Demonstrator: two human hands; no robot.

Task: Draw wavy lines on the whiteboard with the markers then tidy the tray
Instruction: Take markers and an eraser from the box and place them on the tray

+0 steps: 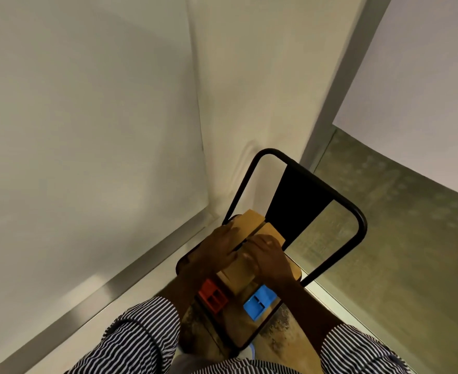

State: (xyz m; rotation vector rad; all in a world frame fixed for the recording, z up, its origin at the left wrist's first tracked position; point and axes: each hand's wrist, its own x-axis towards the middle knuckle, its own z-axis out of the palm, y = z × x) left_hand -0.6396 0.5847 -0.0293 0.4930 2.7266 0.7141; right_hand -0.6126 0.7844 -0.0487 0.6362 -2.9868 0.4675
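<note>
Two striped sleeves (141,330) come in nearest us, and just past them a red block (213,297) and a blue block (258,301) sit apart on a chair seat (242,327). Beyond these, both hands rest on a brown cardboard box (252,222): the left hand (219,247) and right hand (269,255) lie fingers-down across its flaps, touching. Behind the black chair back (298,203), pale whiteboard panels (87,117) fill the walls; no markers or tray can we make out.

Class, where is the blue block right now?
In the head view, the blue block sits on the chair seat, right of the red block, below the right hand.
</note>
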